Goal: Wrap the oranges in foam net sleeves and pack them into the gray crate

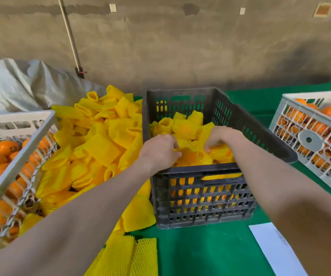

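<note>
left grip (160, 150) was curled, pinching the mesh of a netted orange (199, 158) | right grip (221, 138) was curled round the same orange from the other side | orange lay at the near end of the dark slotted plastic crate (200, 171) | flat yellow foam sleeves (101, 140) were heaped left of the crate on the green table (200, 251)

Open-topped gray crate (200, 170) beside sleeve pile (101, 144)
</note>
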A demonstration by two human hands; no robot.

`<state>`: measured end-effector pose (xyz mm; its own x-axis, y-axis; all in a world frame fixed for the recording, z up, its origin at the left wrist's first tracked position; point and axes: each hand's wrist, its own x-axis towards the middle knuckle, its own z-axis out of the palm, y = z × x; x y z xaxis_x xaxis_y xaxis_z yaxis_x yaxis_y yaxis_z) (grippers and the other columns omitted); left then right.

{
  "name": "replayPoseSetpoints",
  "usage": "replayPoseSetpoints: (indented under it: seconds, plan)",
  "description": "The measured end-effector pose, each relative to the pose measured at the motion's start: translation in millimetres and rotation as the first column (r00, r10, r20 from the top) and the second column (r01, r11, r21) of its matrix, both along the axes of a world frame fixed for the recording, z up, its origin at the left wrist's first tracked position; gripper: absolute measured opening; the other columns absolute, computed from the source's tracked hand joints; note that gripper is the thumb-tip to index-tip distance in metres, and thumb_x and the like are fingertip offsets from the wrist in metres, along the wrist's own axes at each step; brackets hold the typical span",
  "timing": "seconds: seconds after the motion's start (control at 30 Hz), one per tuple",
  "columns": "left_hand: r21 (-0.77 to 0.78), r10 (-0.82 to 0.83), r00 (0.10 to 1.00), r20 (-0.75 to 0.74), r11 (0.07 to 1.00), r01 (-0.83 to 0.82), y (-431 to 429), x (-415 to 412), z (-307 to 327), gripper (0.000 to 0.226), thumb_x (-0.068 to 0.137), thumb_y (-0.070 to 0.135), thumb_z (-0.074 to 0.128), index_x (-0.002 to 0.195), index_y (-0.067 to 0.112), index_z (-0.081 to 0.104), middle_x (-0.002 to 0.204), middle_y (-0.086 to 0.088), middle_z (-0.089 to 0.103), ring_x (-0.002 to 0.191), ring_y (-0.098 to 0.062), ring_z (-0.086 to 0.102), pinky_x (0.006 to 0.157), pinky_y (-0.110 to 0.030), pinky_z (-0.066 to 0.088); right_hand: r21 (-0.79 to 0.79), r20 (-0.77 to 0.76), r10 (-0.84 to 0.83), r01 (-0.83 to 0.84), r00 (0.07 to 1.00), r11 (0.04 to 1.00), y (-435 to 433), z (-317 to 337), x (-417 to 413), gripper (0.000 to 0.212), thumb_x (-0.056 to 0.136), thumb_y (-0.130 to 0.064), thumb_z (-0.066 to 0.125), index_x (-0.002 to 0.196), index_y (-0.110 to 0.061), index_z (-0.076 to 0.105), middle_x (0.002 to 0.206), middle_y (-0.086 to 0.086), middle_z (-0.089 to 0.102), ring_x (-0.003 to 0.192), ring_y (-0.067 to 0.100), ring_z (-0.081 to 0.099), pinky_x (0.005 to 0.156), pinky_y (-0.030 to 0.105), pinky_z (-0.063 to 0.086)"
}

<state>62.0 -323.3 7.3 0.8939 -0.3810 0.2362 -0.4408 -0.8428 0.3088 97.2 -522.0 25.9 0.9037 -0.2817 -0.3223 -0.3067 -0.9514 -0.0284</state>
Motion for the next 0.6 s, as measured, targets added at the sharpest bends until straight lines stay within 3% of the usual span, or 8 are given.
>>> replayPoseSetpoints:
  seconds: [0.13,0.23,0.37,0.43,0.5,0.53,0.6]
  plan:
    - [-0.007,-0.014,1.0,0.008,1.0,0.014,1,-1,-2,0.026,0.088,0.04,0.062,0.105,0.021,0.066,0.103,0.001,0.068,0.095,-0.018,0.061,0.069,-0.029,0.045,-0.017,-0.111,-0.012,0.01,0.994,1.0,-3,-5,4,0.068,0.079,-0.039,0.067,0.135,-0.01,0.044,0.141,0.013,0.043,0.122,0.034,0.048,0.08,0.039,0.043]
    - [-0.008,-0.016,1.0,0.009,1.0,0.017,2,-2,-3,0.027,0.089,0.041,0.061,0.106,0.021,0.066,0.103,0.001,0.068,0.095,-0.018,0.06,0.07,-0.029,0.046,-0.045,-0.197,-0.042,0.033,0.979,0.998,-10,-12,1,0.068,0.085,-0.044,0.061,0.141,-0.013,0.039,0.148,0.01,0.036,0.13,0.032,0.042,0.093,0.041,0.042]
    - [-0.027,-0.022,1.0,0.004,0.999,0.022,2,-4,-1,0.026,0.09,0.039,0.06,0.106,0.02,0.067,0.103,0.001,0.068,0.096,-0.018,0.06,0.071,-0.029,0.047,-0.081,-0.191,-0.064,0.049,0.98,0.996,-20,-19,-5,0.068,0.088,-0.048,0.058,0.141,-0.011,0.039,0.151,0.008,0.033,0.133,0.031,0.04,0.102,0.042,0.038]
    - [-0.035,-0.021,1.0,0.005,0.999,0.021,2,-4,-1,0.025,0.09,0.038,0.06,0.106,0.019,0.067,0.103,0.0,0.068,0.095,-0.018,0.061,0.072,-0.03,0.048,-0.082,-0.165,-0.074,0.061,0.983,0.995,-21,-21,-5,0.071,0.089,-0.049,0.056,0.143,-0.01,0.035,0.152,0.009,0.031,0.134,0.032,0.038,0.102,0.043,0.037]
    - [-0.054,-0.019,1.0,0.012,0.998,0.019,3,-6,0,0.024,0.091,0.037,0.06,0.105,0.019,0.067,0.103,0.0,0.069,0.094,-0.018,0.061,0.072,-0.03,0.049,-0.051,-0.113,-0.119,0.114,0.986,0.992,-19,-24,-4,0.082,0.087,-0.047,0.06,0.148,-0.01,0.019,0.153,0.011,0.027,0.135,0.035,0.034,0.104,0.047,0.035]
    - [-0.074,-0.017,1.0,0.015,0.997,0.018,4,-6,0,0.024,0.091,0.036,0.06,0.104,0.019,0.067,0.102,-0.001,0.069,0.094,-0.018,0.061,0.071,-0.03,0.049,-0.02,-0.065,-0.158,0.157,0.985,0.987,-17,-25,-3,0.088,0.086,-0.042,0.063,0.149,-0.01,0.011,0.152,0.014,0.026,0.135,0.038,0.033,0.106,0.051,0.035]
    - [-0.127,-0.012,1.0,0.025,0.992,0.015,5,-6,0,0.021,0.091,0.034,0.06,0.102,0.019,0.068,0.099,-0.001,0.069,0.09,-0.018,0.062,0.068,-0.028,0.049,0.009,0.111,-0.165,0.165,0.98,0.986,-9,-23,-3,0.083,0.085,-0.032,0.065,0.146,-0.01,0.013,0.145,0.019,0.031,0.131,0.041,0.035,0.105,0.056,0.033]
